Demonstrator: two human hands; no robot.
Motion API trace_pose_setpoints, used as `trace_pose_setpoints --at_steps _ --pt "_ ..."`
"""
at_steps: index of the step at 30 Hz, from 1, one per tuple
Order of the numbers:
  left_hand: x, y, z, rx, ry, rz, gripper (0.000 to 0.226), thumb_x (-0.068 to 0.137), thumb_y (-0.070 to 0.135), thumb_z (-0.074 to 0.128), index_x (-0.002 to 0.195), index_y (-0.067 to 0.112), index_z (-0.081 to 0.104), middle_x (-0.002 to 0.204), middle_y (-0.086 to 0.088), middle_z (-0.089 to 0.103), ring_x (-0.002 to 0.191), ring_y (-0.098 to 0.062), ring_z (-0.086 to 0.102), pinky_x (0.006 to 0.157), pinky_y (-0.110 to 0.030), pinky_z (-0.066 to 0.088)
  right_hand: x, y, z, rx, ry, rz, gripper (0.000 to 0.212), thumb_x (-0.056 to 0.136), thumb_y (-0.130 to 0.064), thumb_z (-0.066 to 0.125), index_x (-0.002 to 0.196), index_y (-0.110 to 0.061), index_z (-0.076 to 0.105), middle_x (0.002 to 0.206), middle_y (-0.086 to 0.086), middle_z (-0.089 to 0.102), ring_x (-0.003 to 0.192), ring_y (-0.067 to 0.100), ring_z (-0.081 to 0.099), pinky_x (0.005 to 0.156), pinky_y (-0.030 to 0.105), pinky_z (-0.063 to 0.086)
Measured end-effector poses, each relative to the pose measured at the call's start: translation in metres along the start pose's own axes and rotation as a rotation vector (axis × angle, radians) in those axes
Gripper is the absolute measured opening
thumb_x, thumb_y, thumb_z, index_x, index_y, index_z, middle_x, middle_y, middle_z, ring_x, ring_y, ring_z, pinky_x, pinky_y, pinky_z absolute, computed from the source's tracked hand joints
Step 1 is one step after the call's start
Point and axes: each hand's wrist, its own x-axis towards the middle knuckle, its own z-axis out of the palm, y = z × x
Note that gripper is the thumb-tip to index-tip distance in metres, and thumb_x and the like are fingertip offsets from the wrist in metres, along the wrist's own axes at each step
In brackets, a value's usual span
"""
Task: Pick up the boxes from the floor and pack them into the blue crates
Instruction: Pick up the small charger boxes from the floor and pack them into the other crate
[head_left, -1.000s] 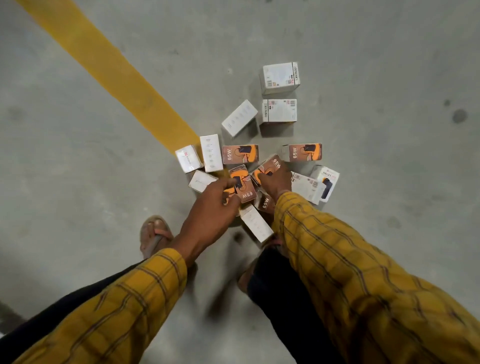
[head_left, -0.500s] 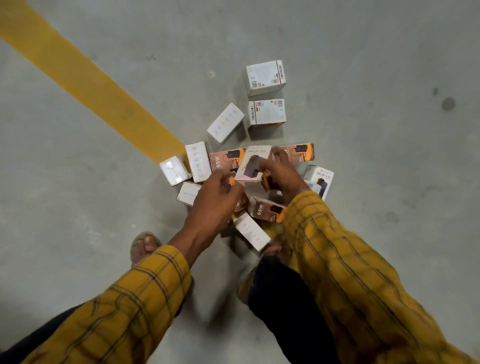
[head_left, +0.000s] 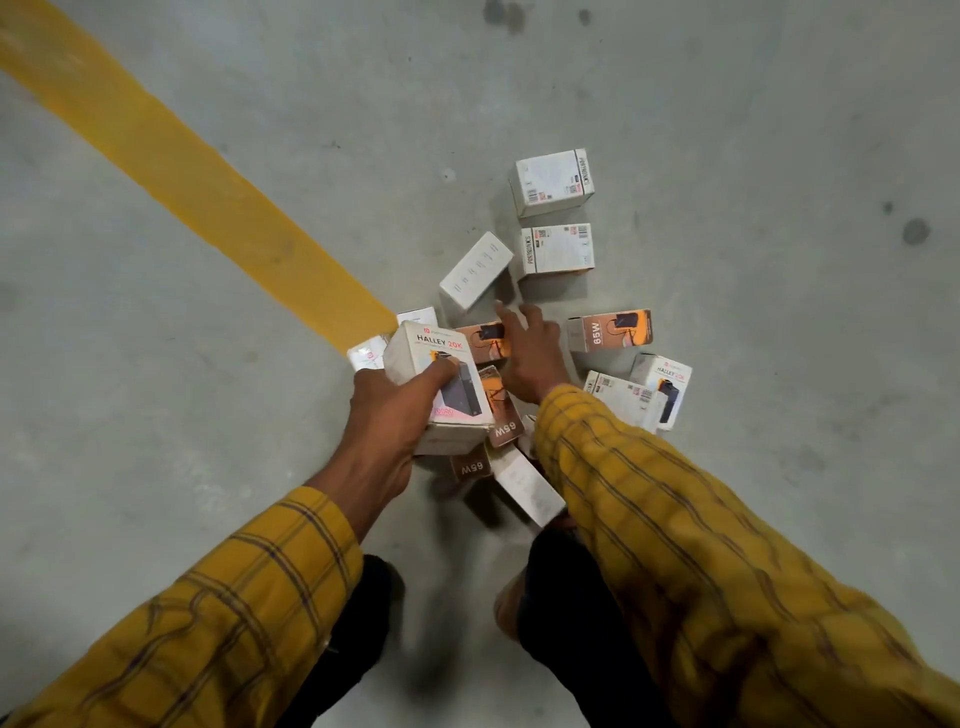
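- The left hand (head_left: 387, 415) is gripping a white cardboard "HALLEY 20K" box (head_left: 441, 382), thumb lying across its printed face and fingers curling round the underside, holding it raised above the pile.
- The right hand (head_left: 530, 353) is hovering over the scattered boxes with its fingers spread and loose, holding nothing; its fingertips are pointing toward a plain white rectangular box (head_left: 475, 270) lying tilted on the grey concrete floor (head_left: 208, 467).
- Just under that hand, a brown-and-orange "65W" carton (head_left: 480, 340) is lying on the floor, and a second brown-and-orange "65W" carton (head_left: 610, 330) is sitting to the right, apart from it.
- Two white barcode-labelled boxes (head_left: 553, 182) are standing one behind the other at the far end of the cluster, the nearer one (head_left: 558, 249) just beside the tilted white box.
- To the right, another white "HALLEY" box (head_left: 667, 387) is leaning against a flat white labelled box (head_left: 621, 397).
- A broad yellow painted stripe (head_left: 171, 182) is running diagonally across the floor and ending at the pile.
- Both arms are wearing mustard-yellow checked sleeves (head_left: 701, 519).
- No blue crates are showing in this view.
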Motion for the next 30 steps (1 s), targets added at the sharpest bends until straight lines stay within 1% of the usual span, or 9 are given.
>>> trace_pose_setpoints --at_steps 2,4,7,10,14,17,20,25,30 --pt "0.011 -0.001 -0.009 0.035 0.013 0.030 0.059 0.083 0.038 0.079 0.135 0.021 0.060 0.115 -0.005 0.073 0.087 -0.020 0.073 0.046 -0.020 0.052 0.026 -0.001 0.020 -0.209 -0.003 -0.096 0.092 0.085 -0.020 0.075 0.159 -0.033 0.022 0.166 0.008 0.019 0.147 0.041 0.022 0.108 0.055 0.042" --pt "0.020 -0.002 -0.015 0.049 0.026 0.048 0.061 0.080 0.039 0.080 0.134 0.019 0.060 0.112 -0.004 0.073 0.086 -0.020 0.074 0.046 -0.021 0.052 0.044 0.000 0.034 -0.330 0.008 -0.138 0.080 0.085 -0.020 0.074 0.153 -0.028 0.033 0.158 0.009 0.034 0.142 0.039 0.031 0.100 0.050 0.048" --pt "0.028 -0.002 -0.021 0.050 0.048 0.066 0.063 0.077 0.039 0.080 0.132 0.017 0.059 0.110 -0.004 0.073 0.084 -0.019 0.073 0.044 -0.021 0.052 0.043 0.005 0.030 -0.247 0.053 -0.069 0.066 0.084 -0.026 0.076 0.140 -0.018 0.044 0.138 0.013 0.050 0.124 0.038 0.044 0.092 0.045 0.048" --pt "0.018 -0.008 -0.025 0.038 0.056 0.084 0.067 0.077 0.041 0.080 0.135 0.017 0.055 0.116 -0.003 0.070 0.084 -0.016 0.071 0.040 -0.018 0.049 0.012 0.013 0.001 0.187 0.055 0.121 0.073 0.080 -0.038 0.083 0.135 -0.016 0.041 0.130 0.013 0.062 0.114 0.036 0.059 0.097 0.048 0.052" --pt "-0.020 -0.017 -0.025 -0.091 0.015 0.106 0.066 0.080 0.038 0.082 0.134 0.020 0.048 0.120 0.002 0.066 0.095 -0.016 0.072 0.055 -0.023 0.057 -0.073 -0.004 -0.069 1.074 -0.080 0.284 0.056 0.092 -0.041 0.073 0.134 -0.015 0.046 0.125 0.018 0.068 0.092 0.033 0.071 0.068 0.042 0.061" --pt "-0.057 -0.010 -0.031 -0.241 -0.028 0.107 0.057 0.083 0.035 0.082 0.128 0.024 0.048 0.120 0.002 0.066 0.099 -0.017 0.073 0.068 -0.032 0.062 -0.140 -0.025 -0.118 1.398 -0.157 0.248 0.053 0.098 -0.046 0.061 0.138 -0.012 0.057 0.119 0.019 0.070 0.088 0.034 0.072 0.060 0.032 0.054" --pt "-0.099 0.002 -0.048 -0.258 -0.052 0.169 0.062 0.082 0.033 0.082 0.131 0.025 0.044 0.122 0.000 0.066 0.103 -0.018 0.072 0.083 -0.040 0.063 -0.203 -0.064 -0.157 1.534 -0.215 0.211 0.050 0.097 -0.050 0.055 0.134 -0.017 0.064 0.113 0.015 0.072 0.086 0.031 0.070 0.060 0.032 0.051" --pt "-0.193 0.042 -0.079 -0.273 -0.076 0.278 0.068 0.080 0.047 0.079 0.131 0.030 0.037 0.120 0.001 0.065 0.103 -0.014 0.070 0.083 -0.032 0.061 -0.292 -0.148 -0.200 1.597 -0.203 0.092 0.040 0.104 -0.046 0.046 0.127 -0.023 0.070 0.122 0.014 0.072 0.101 0.035 0.067 0.075 0.043 0.051" --pt "-0.283 0.094 -0.128 -0.422 -0.250 0.278 0.073 0.080 0.054 0.072 0.141 0.039 0.036 0.132 0.001 0.066 0.115 -0.023 0.069 0.093 -0.053 0.058 -0.375 -0.220 -0.261 1.487 -0.142 0.013 0.044 0.106 -0.041 0.045 0.143 -0.023 0.057 0.135 0.011 0.068 0.124 0.032 0.065 0.095 0.046 0.055"
